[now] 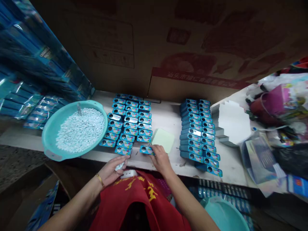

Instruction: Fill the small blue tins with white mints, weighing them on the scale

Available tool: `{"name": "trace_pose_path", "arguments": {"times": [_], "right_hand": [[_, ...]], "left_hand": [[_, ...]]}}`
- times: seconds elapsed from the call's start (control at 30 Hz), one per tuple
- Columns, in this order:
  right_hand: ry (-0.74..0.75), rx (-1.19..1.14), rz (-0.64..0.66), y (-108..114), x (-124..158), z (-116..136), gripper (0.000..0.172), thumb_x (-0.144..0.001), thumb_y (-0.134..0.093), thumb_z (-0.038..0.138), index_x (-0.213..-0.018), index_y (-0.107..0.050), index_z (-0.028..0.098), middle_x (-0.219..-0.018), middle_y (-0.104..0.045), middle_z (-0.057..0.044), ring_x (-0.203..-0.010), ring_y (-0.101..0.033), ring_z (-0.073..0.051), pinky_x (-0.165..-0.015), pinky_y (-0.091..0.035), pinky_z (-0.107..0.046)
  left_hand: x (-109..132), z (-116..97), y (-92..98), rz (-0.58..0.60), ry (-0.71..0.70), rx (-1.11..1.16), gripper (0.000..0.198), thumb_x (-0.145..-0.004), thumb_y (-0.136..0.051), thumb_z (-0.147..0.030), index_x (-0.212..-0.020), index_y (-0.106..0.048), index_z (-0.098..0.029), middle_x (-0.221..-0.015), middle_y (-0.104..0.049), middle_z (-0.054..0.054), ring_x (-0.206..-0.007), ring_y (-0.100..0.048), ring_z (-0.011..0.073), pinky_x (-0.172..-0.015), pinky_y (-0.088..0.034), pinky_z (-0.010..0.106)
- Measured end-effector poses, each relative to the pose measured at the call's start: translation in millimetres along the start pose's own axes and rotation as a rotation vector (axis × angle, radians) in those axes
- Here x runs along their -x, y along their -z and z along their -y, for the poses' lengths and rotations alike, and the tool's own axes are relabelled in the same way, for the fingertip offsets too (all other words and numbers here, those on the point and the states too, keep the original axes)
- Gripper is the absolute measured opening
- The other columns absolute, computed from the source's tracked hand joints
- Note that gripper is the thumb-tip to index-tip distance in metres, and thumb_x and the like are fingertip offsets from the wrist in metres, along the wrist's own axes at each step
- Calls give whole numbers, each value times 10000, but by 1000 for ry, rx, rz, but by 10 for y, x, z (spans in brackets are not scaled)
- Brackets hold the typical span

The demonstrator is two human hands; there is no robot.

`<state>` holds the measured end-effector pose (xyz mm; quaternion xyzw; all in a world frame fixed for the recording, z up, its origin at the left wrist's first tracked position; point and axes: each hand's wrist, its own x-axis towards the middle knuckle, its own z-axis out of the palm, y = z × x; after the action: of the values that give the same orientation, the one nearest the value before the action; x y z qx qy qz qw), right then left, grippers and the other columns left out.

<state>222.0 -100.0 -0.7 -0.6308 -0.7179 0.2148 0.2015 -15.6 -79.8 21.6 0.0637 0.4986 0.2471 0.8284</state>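
Note:
My left hand (111, 170), a gold bangle on its wrist, is cupped around several small pale-blue candies (119, 166) near the bench's front edge. With its fingertips my right hand (161, 158) grips the right end of a small blue box (145, 149) that has a dark round hole in its top. That box stands apart from the rows of similar boxes (131, 119) behind it. Just beyond my right fingers lies a pale green pad (164, 140). A turquoise basin (51, 133) full of pale candies (79, 131), with a clear scoop (79, 109) stuck in them, is at left.
More blue boxes (192, 131) stand in rows at right, beside a stack of white card (230, 122). A tall cardboard carton (144, 48) walls off the back. Wrapped blue packs (45, 64) are piled at left. Another turquoise basin (226, 215) sits below the bench (166, 112).

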Motion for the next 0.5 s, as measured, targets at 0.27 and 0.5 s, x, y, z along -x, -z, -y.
{"name": "trace_pose_path", "arguments": {"times": [0.27, 0.5], "right_hand": [[-33, 170, -82, -223, 31, -54, 406, -778, -451, 166, -1182, -422, 199, -1123, -469, -82, -1024, -416, -194, -835, -421, -327], [-350, 529, -441, 744, 570, -494, 242, -819, -453, 311, -1039, -494, 217, -1075, -501, -54, -926, -504, -168, -746, -451, -349]], "left_hand": [[-9, -23, 25, -29, 11, -52, 272, -673, -607, -132, -944, -604, -111, -746, -541, 45, -571, -468, 48, -365, -278, 114], [90, -14, -84, -58, -14, 13, 176, -646, -632, -134, -820, -620, -112, -652, -540, 18, -513, -479, 51, -344, -252, 123]]}}
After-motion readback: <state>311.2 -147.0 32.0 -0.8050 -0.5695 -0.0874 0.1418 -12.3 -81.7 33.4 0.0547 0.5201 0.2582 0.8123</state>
